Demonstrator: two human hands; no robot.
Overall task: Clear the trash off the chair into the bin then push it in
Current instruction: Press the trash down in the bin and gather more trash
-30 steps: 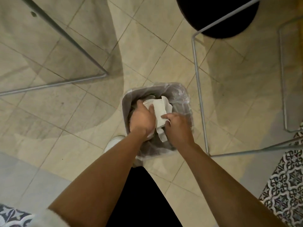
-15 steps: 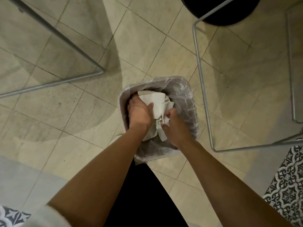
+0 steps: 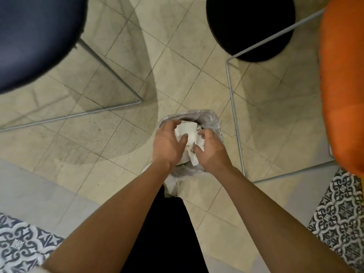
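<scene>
Both hands over the lined bin (image 3: 215,119). My left hand (image 3: 167,143) spread, thumb pressing the crumpled white paper (image 3: 187,132); my right hand (image 3: 211,151) curled at its edge, grip unclear. Paper sits in the bin mouth, flanked, I judge, to pack it down.

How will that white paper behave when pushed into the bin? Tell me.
Likely light and floppy: the white paper is crumpled, with a loose strip hanging. It should crush easily between the left hand and right hand, perhaps springing back in the bin.
</scene>
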